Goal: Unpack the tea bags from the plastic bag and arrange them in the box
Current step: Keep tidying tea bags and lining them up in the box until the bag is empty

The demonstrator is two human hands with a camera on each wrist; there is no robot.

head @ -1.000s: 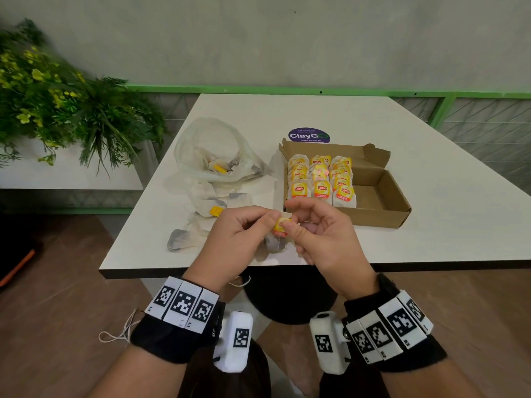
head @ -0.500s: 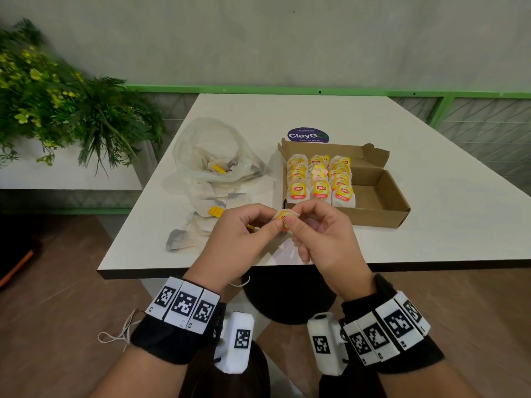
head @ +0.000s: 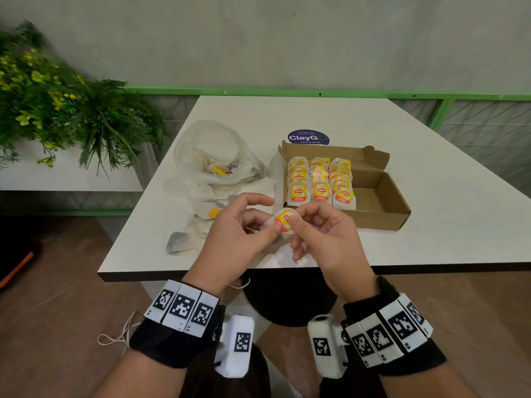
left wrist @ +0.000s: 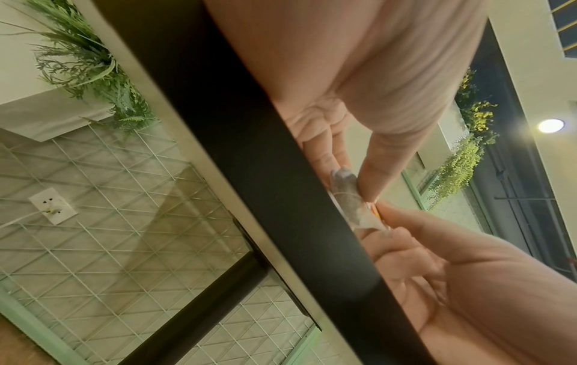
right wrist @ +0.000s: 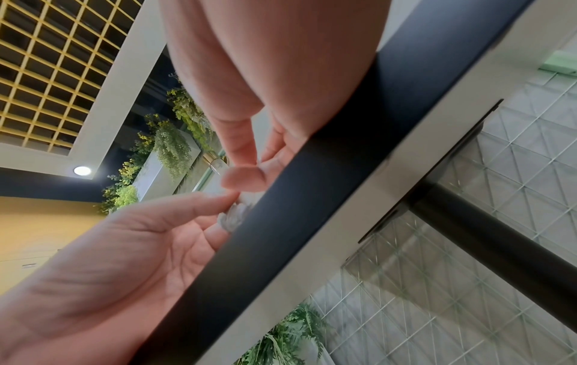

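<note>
Both your hands meet just above the near edge of the smooth white table [head: 287,116]. Your left hand [head: 238,237] pinches the soft, papery tea bag [head: 283,222] between thumb and curled fingers, its forefinger lifted straight. Your right hand [head: 324,237] nips the same bag's glossy yellow-and-red tag with thumb and bent forefinger, the other fingers loosely curled. Beyond your right hand sits the shallow brown cardboard box [head: 382,196], flaps up, its left part lined with three neat rows of upright tagged bags [head: 320,179]. To its left slumps the crinkled, clear plastic bag [head: 212,150], a few bags inside it, and more limp loose bags [head: 201,214] lie scattered before it.
</note>
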